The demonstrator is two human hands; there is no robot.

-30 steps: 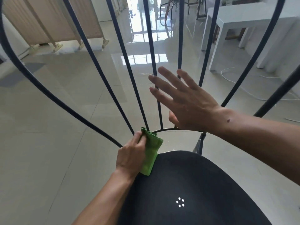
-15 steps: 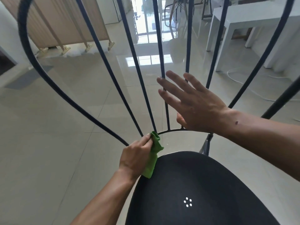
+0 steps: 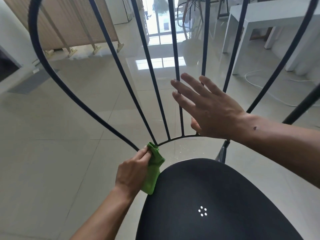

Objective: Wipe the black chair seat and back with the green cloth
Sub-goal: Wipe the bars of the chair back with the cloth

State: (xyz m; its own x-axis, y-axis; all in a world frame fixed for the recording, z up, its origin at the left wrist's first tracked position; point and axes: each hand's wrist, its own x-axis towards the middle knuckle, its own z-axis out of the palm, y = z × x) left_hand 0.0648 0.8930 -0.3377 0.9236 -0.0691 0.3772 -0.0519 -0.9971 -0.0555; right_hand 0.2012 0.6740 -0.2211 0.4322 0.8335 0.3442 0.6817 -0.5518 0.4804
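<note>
The chair seat [image 3: 216,196] fills the lower right of the frame: a smooth, matte black shell with a rounded rim and a small ring of pale holes [image 3: 202,211] near its middle. Above it the chair back [image 3: 150,84] rises as a thick black hoop sweeping up the left side of the frame. Thin, straight metal rods fill the hoop, fanning out from a curved bar just behind the seat. Wide gaps lie between the rods, and a strip of floor shows between the curved bar and the seat's rear rim.

The green cloth [image 3: 153,172], soft and bunched into a long fold, sits at the left rear edge of the seat, its upper end touching the spot where the hoop meets the curved bar. The left hand [image 3: 133,172] grips it there, fingers [image 3: 145,152] curled and pinching the fabric near its top. The right hand [image 3: 207,108] reaches in from the right, fingers [image 3: 190,82] straight and spread across the middle rods at centre frame; whether the palm presses them cannot be told.

Glossy pale floor tiles [image 3: 52,153] spread open to the left of the chair. A ribbed beige folding screen [image 3: 72,23] stands at upper left and a white table [image 3: 259,19] at upper right, with a white cable [image 3: 256,84] looping on the floor below it.
</note>
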